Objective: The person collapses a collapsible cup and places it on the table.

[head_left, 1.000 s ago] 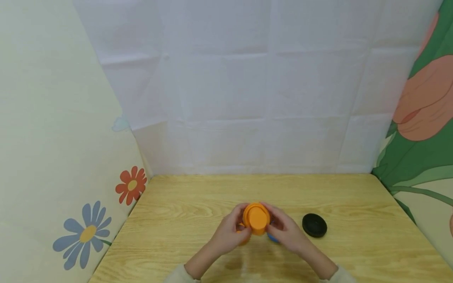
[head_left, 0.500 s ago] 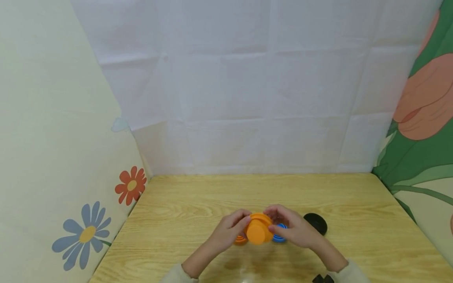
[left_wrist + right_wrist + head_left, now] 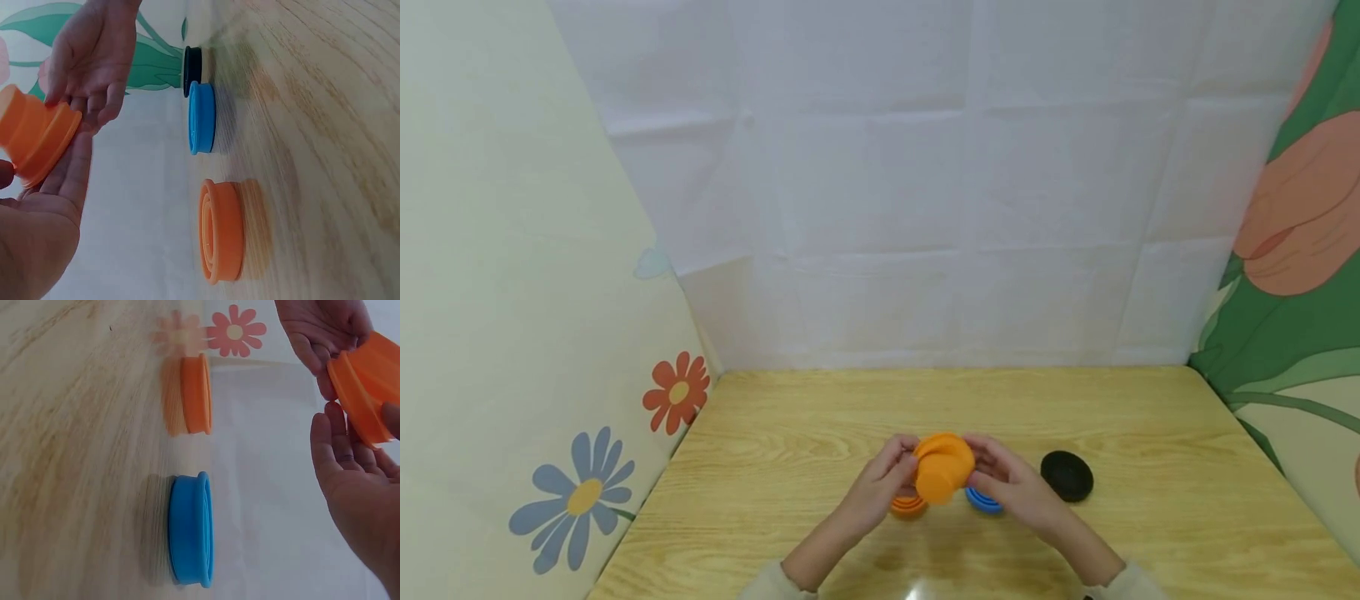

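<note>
Between both hands an orange collapsible cup (image 3: 943, 468) is held above the table, its narrow base turned toward me. Its stepped wall is partly extended and looks bent unevenly, with a fold near the rim. My left hand (image 3: 874, 490) pinches its left side, the thumb on the wall and the fingers at the rim. On the other side my right hand (image 3: 1013, 490) grips it likewise. Below, a second orange collapsible cup (image 3: 224, 231) lies collapsed flat on the table. A blue collapsible cup (image 3: 192, 528), also flattened, lies to its right.
A black round dish-like piece (image 3: 1067, 477) lies on the wooden table (image 3: 820, 408), right of the right hand. White cloth (image 3: 880, 208) hangs behind the table, and flower-patterned cloths border both sides.
The held cup has tilted and its wall has become lopsided. Both hands dipped toward me, then rose slightly. More of the flat orange and blue cups shows than one second ago.
</note>
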A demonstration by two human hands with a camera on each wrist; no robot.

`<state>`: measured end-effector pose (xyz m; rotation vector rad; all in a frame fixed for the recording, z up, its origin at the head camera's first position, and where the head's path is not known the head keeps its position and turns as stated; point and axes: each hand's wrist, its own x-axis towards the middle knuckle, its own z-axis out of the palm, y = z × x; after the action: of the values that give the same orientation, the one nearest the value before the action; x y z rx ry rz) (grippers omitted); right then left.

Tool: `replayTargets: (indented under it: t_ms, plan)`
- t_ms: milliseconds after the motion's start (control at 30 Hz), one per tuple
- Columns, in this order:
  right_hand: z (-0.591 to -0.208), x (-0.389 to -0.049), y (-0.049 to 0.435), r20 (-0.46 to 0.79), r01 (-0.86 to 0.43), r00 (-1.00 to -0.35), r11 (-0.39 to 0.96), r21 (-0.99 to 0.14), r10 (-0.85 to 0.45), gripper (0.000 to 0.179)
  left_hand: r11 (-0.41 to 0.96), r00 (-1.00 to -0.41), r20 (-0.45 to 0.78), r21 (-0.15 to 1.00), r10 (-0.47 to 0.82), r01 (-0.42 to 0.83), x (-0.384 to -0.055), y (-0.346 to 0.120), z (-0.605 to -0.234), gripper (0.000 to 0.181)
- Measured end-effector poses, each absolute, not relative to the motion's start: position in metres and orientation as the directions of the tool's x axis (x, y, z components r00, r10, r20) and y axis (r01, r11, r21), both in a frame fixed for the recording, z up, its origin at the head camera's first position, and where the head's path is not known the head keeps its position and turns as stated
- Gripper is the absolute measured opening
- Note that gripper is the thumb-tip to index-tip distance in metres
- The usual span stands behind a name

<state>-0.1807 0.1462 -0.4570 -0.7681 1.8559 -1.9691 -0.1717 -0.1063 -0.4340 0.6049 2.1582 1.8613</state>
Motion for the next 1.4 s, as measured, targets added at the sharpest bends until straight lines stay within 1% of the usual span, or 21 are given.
replayTargets:
  t_ms: [100,200,267,333,433,567,667,900,1000,1167,1300,1400]
  plan:
    - [-0.456,-0.181,0.147,0.139,-0.113,-0.804,-0.081,-0.99,-0.579,0.055,0.134,-0.884,0.106,0.974,0.455,0.185,-0.172,-0.106,-0.433,0.031]
    - [-0.453,-0.181,0.148,0.129,-0.119,-0.781,-0.058,-0.991,-0.611,0.051,0.173,-0.892,0.1,0.966,0.44,0.194,-0.173,-0.105,-0.433,0.029]
    - [-0.451,-0.181,0.148,0.13,-0.128,-0.762,-0.048,-0.991,-0.634,0.049,0.197,-0.889,0.074,0.964,0.452,0.181,-0.175,-0.105,-0.434,0.029]
    - [-0.45,-0.181,0.148,0.125,-0.14,-0.758,-0.028,-0.99,-0.64,0.047,0.222,-0.881,0.048,0.96,0.47,0.171,-0.176,-0.104,-0.435,0.029]
    - [-0.449,-0.18,0.146,0.101,-0.145,-0.779,0.021,-0.989,-0.619,0.045,0.219,-0.865,0.009,0.966,0.502,0.137,-0.176,-0.101,-0.436,0.031]
    - [-0.449,-0.179,0.143,0.056,-0.127,-0.826,0.089,-0.988,-0.56,0.043,0.185,-0.861,-0.022,0.979,0.508,0.084,-0.175,-0.097,-0.436,0.033]
    - [-0.451,-0.179,0.141,0.038,-0.111,-0.851,0.108,-0.988,-0.523,0.043,0.18,-0.865,-0.027,0.981,0.501,0.073,-0.175,-0.096,-0.436,0.034]
    - [-0.454,-0.178,0.138,0.023,-0.09,-0.863,0.108,-0.99,-0.505,0.043,0.215,-0.874,-0.022,0.972,0.485,0.095,-0.177,-0.095,-0.436,0.035]
    - [-0.455,-0.178,0.139,0.012,-0.08,-0.862,0.113,-0.99,-0.507,0.044,0.248,-0.876,-0.011,0.961,0.483,0.124,-0.177,-0.094,-0.436,0.032]
    - [-0.459,-0.179,0.138,0.03,-0.111,-0.863,0.132,-0.985,-0.504,0.04,0.357,-0.882,0.058,0.9,0.468,0.249,-0.177,-0.093,-0.436,0.022]
    - [-0.461,-0.178,0.136,0.066,-0.163,-0.87,0.159,-0.974,-0.488,0.035,0.38,-0.88,0.089,0.879,0.467,0.29,-0.176,-0.092,-0.435,0.018]
    - [-0.462,-0.177,0.135,0.093,-0.198,-0.874,0.175,-0.964,-0.476,0.032,0.373,-0.876,0.096,0.879,0.472,0.297,-0.175,-0.091,-0.435,0.016]
